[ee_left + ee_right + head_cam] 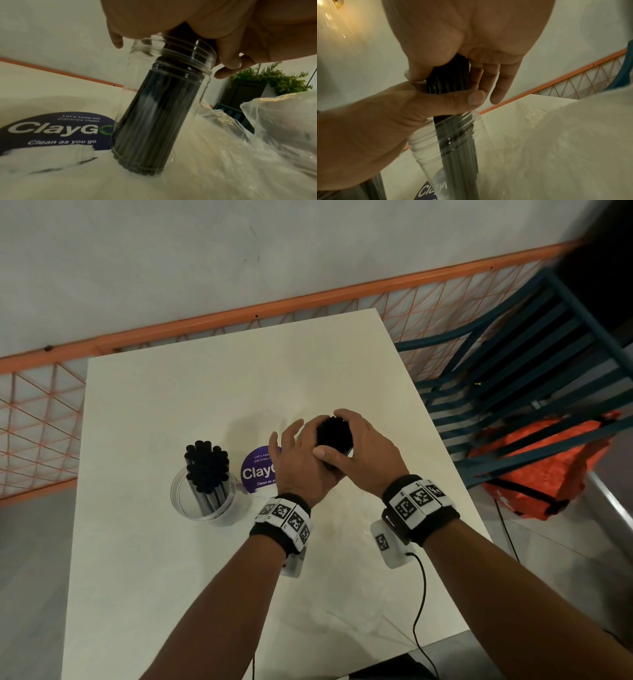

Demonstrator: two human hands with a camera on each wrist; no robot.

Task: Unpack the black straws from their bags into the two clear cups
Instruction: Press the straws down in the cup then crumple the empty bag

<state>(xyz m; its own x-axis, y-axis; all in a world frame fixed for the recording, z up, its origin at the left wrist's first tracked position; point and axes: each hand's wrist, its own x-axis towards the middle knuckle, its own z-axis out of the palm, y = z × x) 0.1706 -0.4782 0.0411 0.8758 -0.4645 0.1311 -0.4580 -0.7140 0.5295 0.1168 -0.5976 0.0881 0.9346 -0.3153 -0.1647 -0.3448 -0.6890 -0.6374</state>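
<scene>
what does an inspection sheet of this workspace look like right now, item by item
surface: white rectangular table, purple round ClayGo sticker on it.
job's things: clear plastic cup on the left holds upright black straws; second clear ribbed cup holds a dense black straw bundle, bottom ends reaching its base.
clutter: crumpled clear plastic bag beside the second cup.
grippers: left hand and right hand both grip the bundle above the cup rim.
cables: black cable runs from the right wrist unit.
surroundings: orange wire-mesh railing, teal slatted chair, orange bag, green plant.
</scene>
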